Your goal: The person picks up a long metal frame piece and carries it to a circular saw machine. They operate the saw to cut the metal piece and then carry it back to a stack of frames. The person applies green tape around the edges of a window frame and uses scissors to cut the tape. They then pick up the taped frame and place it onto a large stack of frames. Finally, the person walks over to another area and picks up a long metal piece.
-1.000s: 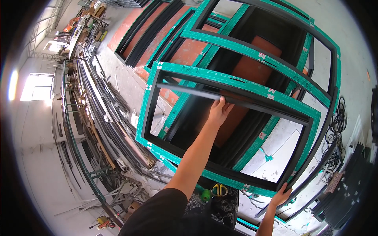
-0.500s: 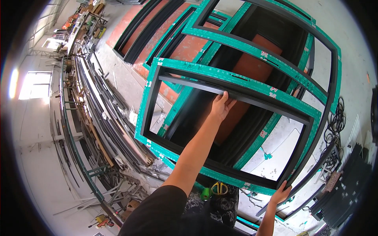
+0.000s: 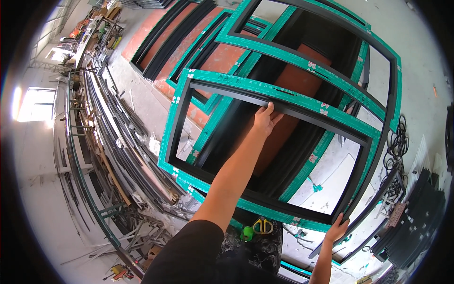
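A black rectangular window frame point(image 3: 265, 89), faced with green printed protective film, lies tilted across the middle in front of me. My left hand point(image 3: 268, 119) reaches over its opening and grips the inner edge of its far rail, thumb on top and fingers curled beneath. At the near right corner, my right hand point(image 3: 337, 228) is closed round the outer edge. Just beyond it, a second green-filmed window frame point(image 3: 302, 62) sits with its near rail partly behind the first. Long black profiles point(image 3: 302, 163) show through the opening of the held frame.
Yellow-handled scissors point(image 3: 263, 226) and a small green object point(image 3: 247, 234) lie close to my body. Long metal profiles point(image 3: 111, 128) fill a rack at left. More frames point(image 3: 203, 49) rest on reddish boards at the far left. Coiled black cable point(image 3: 396, 144) and dark strips point(image 3: 411, 227) are at right.
The whole view has shifted slightly, so everything sits a little further left. Both hands keep their holds on the same window frame, which looks nearly unmoved.
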`<state>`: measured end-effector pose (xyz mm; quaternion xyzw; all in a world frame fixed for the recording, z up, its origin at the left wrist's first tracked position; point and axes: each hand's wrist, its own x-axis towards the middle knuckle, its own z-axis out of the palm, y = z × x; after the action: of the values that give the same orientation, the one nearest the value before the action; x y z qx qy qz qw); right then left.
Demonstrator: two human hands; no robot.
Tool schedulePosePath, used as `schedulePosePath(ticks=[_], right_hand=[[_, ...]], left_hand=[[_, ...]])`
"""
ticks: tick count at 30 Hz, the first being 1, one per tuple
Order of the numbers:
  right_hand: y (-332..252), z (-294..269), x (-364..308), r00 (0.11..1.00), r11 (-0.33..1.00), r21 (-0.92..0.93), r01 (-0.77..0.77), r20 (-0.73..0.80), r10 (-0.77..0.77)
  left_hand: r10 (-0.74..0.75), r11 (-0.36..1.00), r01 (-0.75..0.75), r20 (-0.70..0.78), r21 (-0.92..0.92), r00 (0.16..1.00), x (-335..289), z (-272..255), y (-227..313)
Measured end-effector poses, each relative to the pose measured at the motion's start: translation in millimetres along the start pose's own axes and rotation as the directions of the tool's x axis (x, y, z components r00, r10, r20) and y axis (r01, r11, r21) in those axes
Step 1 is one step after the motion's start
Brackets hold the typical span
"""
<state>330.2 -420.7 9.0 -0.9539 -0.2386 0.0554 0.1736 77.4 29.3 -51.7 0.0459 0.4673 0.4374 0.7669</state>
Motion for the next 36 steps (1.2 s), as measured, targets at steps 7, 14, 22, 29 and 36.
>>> schedulePosePath(ticks=[7,14,22,29,36], right_hand=[[5.6,2.3,-3.1,0.999,1.000,-0.018,-0.012,-0.032,0.011],[-9.0,-2.4,-9.4,1.000,0.998,0.063,-0.022,0.009,0.022],[-20.3,-27.0,-10.8,0.999,0.966,-0.254,-0.037,0.017,0.042],[-153.8,10.5,104.1,0.662,0.666,-0.071,0.742,-0.083,-0.745],[-275.6,124.1,213.9,0.228,0.216,-0.205,0.955,0.039,-0.973]], left_hand=[[0.089,0.989,-0.094,0.050,0.114,0.995,21.4,3.5,-0.5],[-0.037,0.995,0.035,0.016,0.093,0.999,34.1,-23.0,13.3],[-0.009,0.997,0.005,0.050,0.076,0.999,19.4,-5.1,9.6],[0.010,0.997,-0.016,0.074,0.080,0.997,21.6,-8.8,9.6],[0.047,0.991,-0.045,-0.013,0.129,0.999,18.7,-2.6,3.8]])
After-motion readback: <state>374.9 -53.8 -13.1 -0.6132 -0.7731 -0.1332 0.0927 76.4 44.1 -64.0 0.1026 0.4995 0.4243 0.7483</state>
